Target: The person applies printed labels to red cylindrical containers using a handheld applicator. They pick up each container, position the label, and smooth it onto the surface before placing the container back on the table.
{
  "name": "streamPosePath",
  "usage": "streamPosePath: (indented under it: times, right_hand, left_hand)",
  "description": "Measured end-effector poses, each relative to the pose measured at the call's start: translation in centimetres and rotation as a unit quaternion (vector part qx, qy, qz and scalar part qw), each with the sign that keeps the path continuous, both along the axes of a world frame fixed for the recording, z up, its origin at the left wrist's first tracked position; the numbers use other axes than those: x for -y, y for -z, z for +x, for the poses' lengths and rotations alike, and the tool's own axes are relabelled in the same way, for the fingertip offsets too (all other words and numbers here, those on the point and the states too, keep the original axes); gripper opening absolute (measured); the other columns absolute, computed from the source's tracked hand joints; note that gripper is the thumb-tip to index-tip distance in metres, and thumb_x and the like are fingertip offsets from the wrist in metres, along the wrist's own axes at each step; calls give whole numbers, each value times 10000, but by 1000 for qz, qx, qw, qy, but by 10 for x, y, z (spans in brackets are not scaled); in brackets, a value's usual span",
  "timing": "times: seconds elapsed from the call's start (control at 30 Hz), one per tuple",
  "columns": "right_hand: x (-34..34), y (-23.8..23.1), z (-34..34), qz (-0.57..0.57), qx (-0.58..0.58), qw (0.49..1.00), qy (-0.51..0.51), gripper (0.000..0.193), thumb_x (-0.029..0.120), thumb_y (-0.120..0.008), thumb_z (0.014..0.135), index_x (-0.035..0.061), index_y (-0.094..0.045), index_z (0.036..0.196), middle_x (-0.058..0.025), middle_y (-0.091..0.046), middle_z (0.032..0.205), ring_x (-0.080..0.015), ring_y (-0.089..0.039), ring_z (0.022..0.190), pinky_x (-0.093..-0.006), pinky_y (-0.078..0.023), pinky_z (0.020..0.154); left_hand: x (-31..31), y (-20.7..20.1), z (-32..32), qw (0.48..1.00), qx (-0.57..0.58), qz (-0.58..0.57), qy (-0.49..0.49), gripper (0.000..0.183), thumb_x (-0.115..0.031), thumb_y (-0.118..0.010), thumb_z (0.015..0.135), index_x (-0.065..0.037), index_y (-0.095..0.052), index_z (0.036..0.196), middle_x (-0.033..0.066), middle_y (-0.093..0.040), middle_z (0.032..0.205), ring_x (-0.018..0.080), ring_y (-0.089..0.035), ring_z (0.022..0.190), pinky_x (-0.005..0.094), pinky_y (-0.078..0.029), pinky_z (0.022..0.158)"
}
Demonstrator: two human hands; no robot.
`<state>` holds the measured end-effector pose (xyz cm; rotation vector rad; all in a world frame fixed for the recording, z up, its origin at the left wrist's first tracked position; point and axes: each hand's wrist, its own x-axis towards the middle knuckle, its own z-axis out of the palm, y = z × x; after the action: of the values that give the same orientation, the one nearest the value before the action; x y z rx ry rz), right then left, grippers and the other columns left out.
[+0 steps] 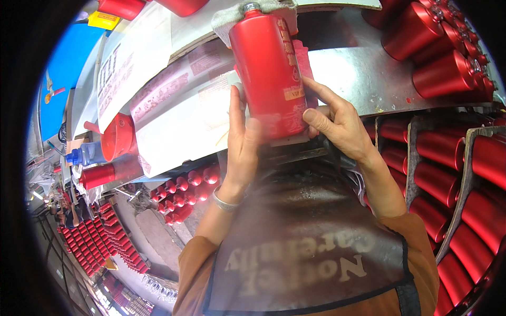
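Red bottle [266, 68], one: between the hands, long axis pointing away from the wearer, base nearest. Right hand [334, 118]: held the base's right side. Left hand [242, 139]: straight-fingered alongside; grip could not be told. Bench [337, 79]: bare metal extended rightward to grouped bottles [414, 34].

Left hand [242, 145] held with fingers [235, 105] extended forward, blurred thumb [253, 130] set right of them, right hand [342, 124] partly curled, thumb placed below index finger [326, 94], forearms [386, 181] angled inward behind fingers
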<state>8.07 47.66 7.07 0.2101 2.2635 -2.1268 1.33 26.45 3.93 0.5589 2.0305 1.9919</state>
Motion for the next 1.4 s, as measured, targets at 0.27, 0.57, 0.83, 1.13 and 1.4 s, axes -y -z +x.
streamPosePath:
  times: [0.27,0.57,0.83,1.13,1.4]
  right_hand:
    - [6,-5,2,35,-6,999,4,783,346,-729,940,-26,-367,1525,-52,-673,795,-74,-600,672,-231,-473,696]
    - [7,-6,1,32,-14,999,6,787,344,-731,938,-20,-360,1529,-47,-681,800,-68,-593,679,-229,-471,690]
    - [-16,11,1,-129,-7,991,42,439,246,-559,1040,-3,-524,1401,-134,-681,1169,-100,-600,634,-229,-501,587]
    - [-13,-9,-7,-120,-95,974,166,311,78,-625,956,-13,-582,1250,-67,-679,1054,-124,-647,916,-272,-533,851]
    - [11,-55,-21,317,-302,897,60,377,-76,-650,787,8,-677,1153,-148,-677,964,-289,-666,844,-358,-535,752]
  left_hand:
    - [-8,-22,6,997,70,23,15,912,-245,-642,971,83,-46,1579,266,-188,1626,325,-209,1518,408,-205,1218]
    - [-11,-28,4,997,74,26,13,933,-249,-672,948,87,-69,1577,265,-242,1606,327,-263,1497,411,-232,1210]
    - [-8,-28,4,996,87,3,5,949,-242,-696,938,79,-74,1580,257,-240,1611,329,-254,1502,412,-218,1215]
    - [-4,-20,4,999,35,-13,4,973,-239,-730,906,89,-102,1573,268,-282,1591,331,-298,1483,417,-240,1206]
    - [-2,-17,2,994,-89,-60,-13,1019,-254,-766,857,114,-125,1558,303,-340,1547,351,-344,1455,425,-256,1197]
